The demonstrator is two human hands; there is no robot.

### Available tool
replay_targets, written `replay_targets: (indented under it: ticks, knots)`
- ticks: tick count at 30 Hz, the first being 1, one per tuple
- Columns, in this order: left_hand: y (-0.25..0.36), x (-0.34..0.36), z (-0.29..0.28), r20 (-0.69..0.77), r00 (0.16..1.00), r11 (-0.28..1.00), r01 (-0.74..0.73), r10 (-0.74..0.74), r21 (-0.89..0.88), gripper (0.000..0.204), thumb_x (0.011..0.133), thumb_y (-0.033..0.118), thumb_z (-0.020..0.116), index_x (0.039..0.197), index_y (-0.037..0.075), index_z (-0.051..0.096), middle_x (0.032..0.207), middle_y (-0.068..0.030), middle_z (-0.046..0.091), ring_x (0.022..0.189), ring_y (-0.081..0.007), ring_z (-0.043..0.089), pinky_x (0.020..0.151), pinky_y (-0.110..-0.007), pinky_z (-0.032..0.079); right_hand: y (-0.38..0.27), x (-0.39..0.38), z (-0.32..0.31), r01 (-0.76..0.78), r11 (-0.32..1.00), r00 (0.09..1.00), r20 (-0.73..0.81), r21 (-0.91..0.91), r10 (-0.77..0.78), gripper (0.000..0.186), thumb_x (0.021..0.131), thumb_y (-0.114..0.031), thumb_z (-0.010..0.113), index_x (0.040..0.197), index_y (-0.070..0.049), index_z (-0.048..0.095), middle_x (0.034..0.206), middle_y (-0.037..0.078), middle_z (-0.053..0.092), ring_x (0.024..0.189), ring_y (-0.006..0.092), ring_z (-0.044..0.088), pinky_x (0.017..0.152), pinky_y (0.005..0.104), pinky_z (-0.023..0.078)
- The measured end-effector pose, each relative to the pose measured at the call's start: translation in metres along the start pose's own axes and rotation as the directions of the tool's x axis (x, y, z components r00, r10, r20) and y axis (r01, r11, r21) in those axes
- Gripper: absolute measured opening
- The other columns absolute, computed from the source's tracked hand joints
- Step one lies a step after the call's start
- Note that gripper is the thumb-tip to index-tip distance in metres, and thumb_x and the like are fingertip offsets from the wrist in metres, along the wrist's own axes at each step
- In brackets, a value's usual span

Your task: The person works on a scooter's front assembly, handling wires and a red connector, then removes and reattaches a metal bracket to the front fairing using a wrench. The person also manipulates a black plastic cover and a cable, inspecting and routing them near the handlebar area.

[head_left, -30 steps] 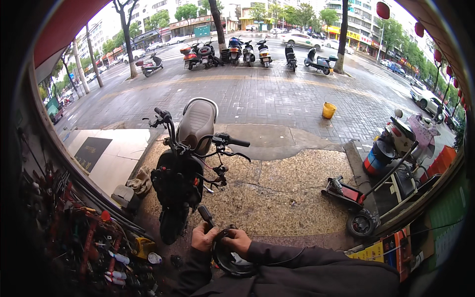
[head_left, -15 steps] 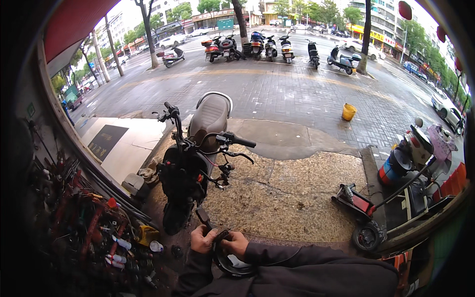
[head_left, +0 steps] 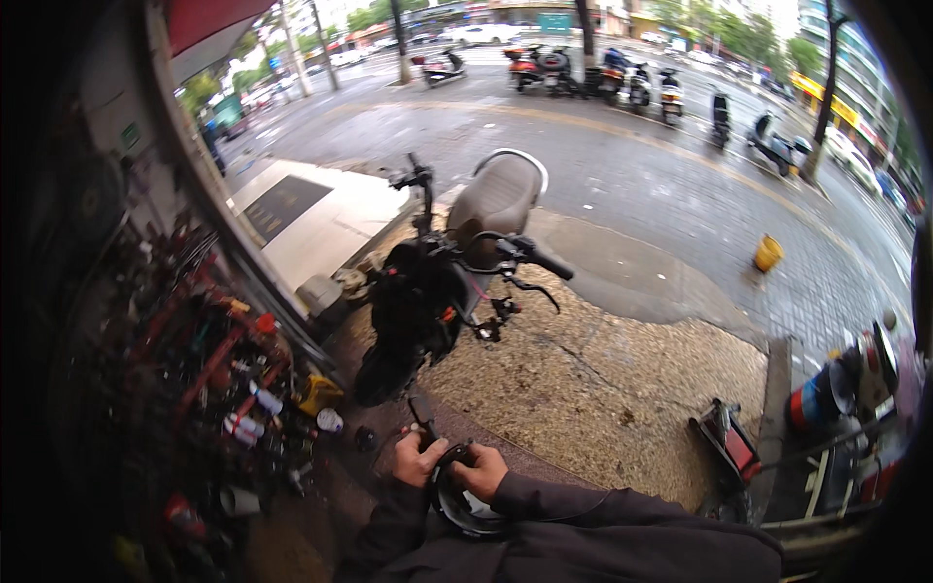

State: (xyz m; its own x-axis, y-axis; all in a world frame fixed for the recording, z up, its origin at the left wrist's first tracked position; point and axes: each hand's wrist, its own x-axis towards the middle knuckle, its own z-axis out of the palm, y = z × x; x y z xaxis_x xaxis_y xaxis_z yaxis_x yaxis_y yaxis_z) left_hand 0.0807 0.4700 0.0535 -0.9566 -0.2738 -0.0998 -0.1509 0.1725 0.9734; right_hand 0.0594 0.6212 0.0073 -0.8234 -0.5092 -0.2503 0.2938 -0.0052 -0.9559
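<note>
My left hand (head_left: 416,459) is closed in front of me, gripping a black coiled cable (head_left: 449,505) near a slim dark end piece that sticks up past the fingers. Close beside it, my right hand (head_left: 480,472) pinches the same coil, thumb on top. The loop hangs below both hands against my dark clothing. What kind of cable it is, I cannot make out. Beyond my hands stands a black motorbike (head_left: 418,301) with a brown seat (head_left: 498,194), its handlebar and levers facing me. Neither hand touches it.
Tools and parts lie in a cluttered heap (head_left: 224,389) at the left, with a white-topped can (head_left: 329,420) at its edge. A red floor jack (head_left: 731,439) stands on the right. Farther out are a yellow bucket (head_left: 769,254) and several parked scooters (head_left: 554,70).
My view has turned left, so the motorbike and street appear farther right. Both hands still hold the cable; its end piece now shows its narrow side, and my right thumb is more visible.
</note>
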Motion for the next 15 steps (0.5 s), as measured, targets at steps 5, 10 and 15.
replay_targets:
  ticks: [5,10,15]
  knots:
    - [-0.004,-0.012,-0.015,-0.077,0.997,0.998,-0.016,0.011,-0.066,0.016,0.083,0.015,0.066,0.086,-0.001,0.064,0.076,-0.0031,0.064,0.066,-0.0082,0.057,0.059,-0.024,0.045,0.019,0.011,0.018,0.072,0.985,0.995,0.078,-0.158,-0.061,0.010,0.089,-0.007,0.058,0.090,0.003,0.059,0.075,0.005,0.064,0.068,0.0111,0.061,0.060,0.0273,0.050]
    - [-0.011,-0.025,-0.045,-0.168,0.984,0.983,0.029,-0.060,-0.182,0.012,0.084,0.012,0.065,0.086,0.000,0.063,0.077,-0.0022,0.063,0.068,-0.0083,0.057,0.060,-0.024,0.045,0.018,0.021,0.048,0.160,0.983,0.974,0.179,-0.093,-0.142,0.025,0.085,-0.020,0.064,0.089,0.005,0.062,0.074,0.013,0.066,0.069,0.0162,0.063,0.063,0.0331,0.050]
    - [-0.028,-0.038,-0.084,-0.097,0.995,0.961,-0.041,0.015,-0.272,0.018,0.087,0.015,0.060,0.095,-0.001,0.063,0.089,-0.0050,0.065,0.077,-0.0113,0.060,0.070,-0.024,0.048,0.011,0.025,0.088,0.043,0.999,0.970,0.238,0.006,-0.043,0.025,0.085,-0.019,0.065,0.091,0.005,0.063,0.079,0.012,0.067,0.072,0.0144,0.062,0.066,0.0314,0.050]
